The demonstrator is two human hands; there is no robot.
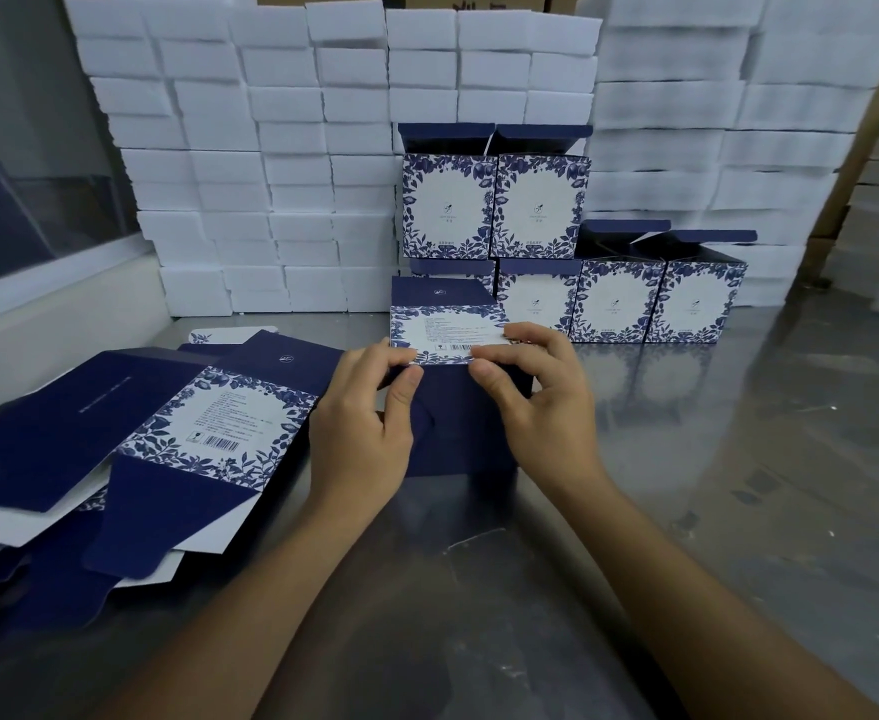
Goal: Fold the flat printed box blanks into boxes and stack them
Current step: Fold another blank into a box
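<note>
Both hands are up on a half-formed dark blue cardboard box [458, 428] with a white, blue-leafed printed panel, which stands on the grey, reflective metal table [479, 589] right in front of the person. The left hand [362, 431] pinches the near left edge of that printed panel between thumb and fingers, and the right hand [538, 394] pinches the near right edge the same way, fingers curled over the top. The hands sit a little apart, with the panel's barcode strip between them. The panel tilts toward the person, and a plain blue flap rises behind it.

To the left, touching the left wrist's side of the table, lies a loose heap of flat blue and white printed box blanks [130, 449], overlapping at angles, the top one showing its leafy label and barcode face up.

Behind the held box stand the finished blue-and-white floral boxes [619, 301], lids open: a bottom row on the table, and two more [497, 207] stacked on the left end of that row.

Behind all this rises a wall of white foam blocks [281, 163], stacked in columns across the back and on the right.
</note>
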